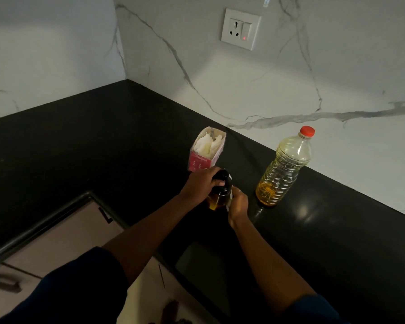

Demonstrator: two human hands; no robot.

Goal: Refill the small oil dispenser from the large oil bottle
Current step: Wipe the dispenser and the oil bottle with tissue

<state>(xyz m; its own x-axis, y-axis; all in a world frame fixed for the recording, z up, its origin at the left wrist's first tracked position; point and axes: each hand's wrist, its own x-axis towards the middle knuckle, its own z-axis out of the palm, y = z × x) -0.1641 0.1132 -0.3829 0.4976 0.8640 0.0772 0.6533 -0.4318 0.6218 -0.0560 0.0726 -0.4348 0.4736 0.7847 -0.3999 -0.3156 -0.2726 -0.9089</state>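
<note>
The small oil dispenser [218,197] stands on the black counter [103,146]; it is glass with a black top and a little yellow oil at its base. My left hand [202,185] grips its black top from above. My right hand [238,204] holds the dispenser's body from the right side. The large oil bottle [283,169], clear plastic with a red cap on, stands upright to the right of the dispenser, about half full of yellow oil, untouched.
A pink box of white tissues [206,149] stands just behind the dispenser. A marble wall with a power socket [240,29] runs behind the counter. Cabinet drawers [56,242] with a dark handle lie below the counter's left edge.
</note>
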